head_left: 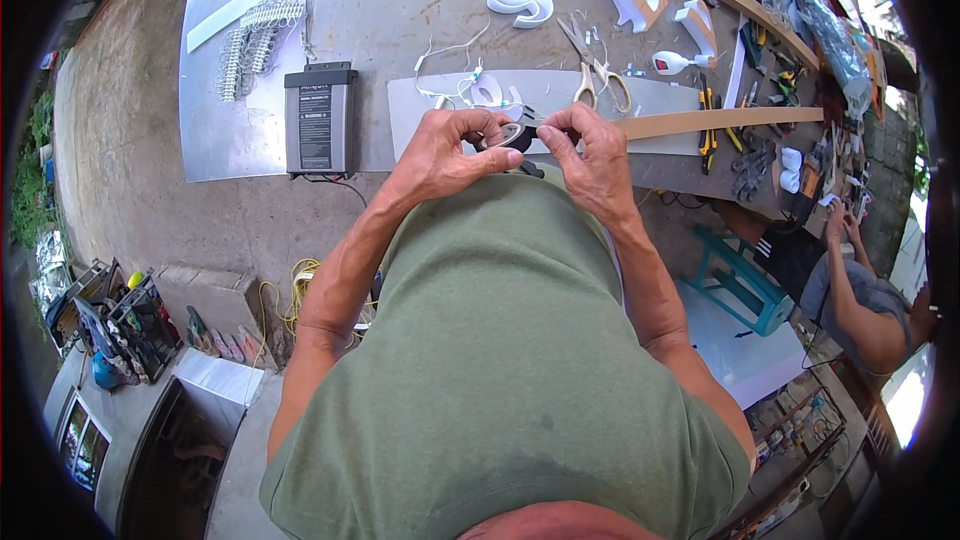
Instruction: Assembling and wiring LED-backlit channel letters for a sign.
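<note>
My left hand (455, 150) is closed, pinching a small pale loop (505, 134) that looks like bent wire or thin strip. Close by, my right hand (588, 153) has its thumb and finger pressed together at the loop's other end; what exactly it grips is too small to tell. A dark round thing (521, 141) shows between the hands. Just beyond them lie white curved pieces (487, 90) with thin white wire (437, 58). Scissors (586, 68) with beige handles rest open on the table past my right hand.
A grey-black power supply box (322, 120) stands left, near coiled strings of small modules (258, 45). White letter-shaped pieces (521, 4) lie farther back. A brown-faced strip (725, 122) extends right toward pliers (708, 130). Another person (860, 305) works at right beside a teal stool (740, 278).
</note>
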A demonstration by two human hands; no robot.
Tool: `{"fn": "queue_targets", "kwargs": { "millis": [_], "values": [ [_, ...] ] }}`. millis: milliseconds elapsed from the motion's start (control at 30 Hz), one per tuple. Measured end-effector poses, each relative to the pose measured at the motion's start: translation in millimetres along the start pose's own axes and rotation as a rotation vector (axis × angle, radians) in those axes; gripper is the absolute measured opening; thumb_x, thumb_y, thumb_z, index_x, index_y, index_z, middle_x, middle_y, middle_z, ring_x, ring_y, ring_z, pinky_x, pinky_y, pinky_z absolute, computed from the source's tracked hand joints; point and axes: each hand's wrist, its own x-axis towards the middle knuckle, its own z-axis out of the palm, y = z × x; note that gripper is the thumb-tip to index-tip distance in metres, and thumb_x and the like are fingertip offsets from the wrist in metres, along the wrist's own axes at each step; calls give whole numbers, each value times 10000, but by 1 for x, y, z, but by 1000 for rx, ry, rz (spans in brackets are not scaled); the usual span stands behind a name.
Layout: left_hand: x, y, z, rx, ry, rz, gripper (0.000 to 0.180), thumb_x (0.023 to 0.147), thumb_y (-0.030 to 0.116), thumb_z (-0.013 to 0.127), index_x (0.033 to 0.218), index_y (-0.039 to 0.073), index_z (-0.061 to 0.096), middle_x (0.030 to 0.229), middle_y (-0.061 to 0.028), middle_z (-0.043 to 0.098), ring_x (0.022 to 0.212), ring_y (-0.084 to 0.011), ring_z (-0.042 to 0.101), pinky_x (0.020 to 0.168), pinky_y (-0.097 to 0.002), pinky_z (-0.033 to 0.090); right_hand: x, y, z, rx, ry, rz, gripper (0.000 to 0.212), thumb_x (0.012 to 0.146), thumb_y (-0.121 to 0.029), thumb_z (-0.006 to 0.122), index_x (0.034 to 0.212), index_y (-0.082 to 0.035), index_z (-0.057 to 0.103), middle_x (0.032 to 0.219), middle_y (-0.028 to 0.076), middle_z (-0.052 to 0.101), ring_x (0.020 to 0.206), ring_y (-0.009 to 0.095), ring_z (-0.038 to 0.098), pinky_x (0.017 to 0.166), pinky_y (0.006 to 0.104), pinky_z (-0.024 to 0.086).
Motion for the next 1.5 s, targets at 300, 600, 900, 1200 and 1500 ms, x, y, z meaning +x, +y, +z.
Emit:
{"fn": "queue_targets", "kwargs": {
  "millis": [300, 600, 900, 1200, 1500],
  "values": [
    [-5, 6, 0, 257, 77, -202, 389, 764, 331, 861, 720, -17, 691, 775, -108, 706, 813, -132, 641, 655, -297, 488, -9, -11, -6, -25, -61, -73, 99, 873, -61, 713, 870, 3, 637, 800, 108, 648, 691, 235, 631, 617, 358, 472],
    [-7, -4, -6, -24, 36, 144, 310, 713, 273, 878, 703, 24, 692, 1154, -213, 712, 1041, -246, 672, 972, -399, 488, 13, 19, -18, 186, -146, 183, 171, 912, -173, 714, 937, -6, 683, 833, 56, 676, 719, 149, 597, 669, 308, 480],
    [-18, 6, -16, -200, -67, -126, 466, 689, 220, 899, 1046, 15, 680, 1123, -166, 709, 1012, -199, 672, 958, -351, 494, 19, -7, -37, 65, -225, 101, 195, 910, -201, 729, 931, -8, 714, 761, 32, 661, 705, 109, 566, 636, 299, 457],
    [-6, 14, -19, 25, -178, -200, 749, 618, 381, 914, 1175, -58, 671, 1016, -150, 717, 931, -227, 680, 896, -376, 540, 44, 15, -32, 219, -351, 181, 228, 935, -246, 710, 934, -19, 698, 740, -8, 604, 693, 83, 521, 626, 250, 404],
    [6, 25, -16, -172, -255, 18, 802, 612, 298, 926, 1286, -8, 617, 1302, -148, 577, 1026, -194, 610, 825, -314, 558, 53, 20, -29, 230, -505, 256, 325, 1002, -318, 594, 901, -25, 691, 736, -11, 587, 702, 73, 533, 583, 244, 399]
  ]
}}
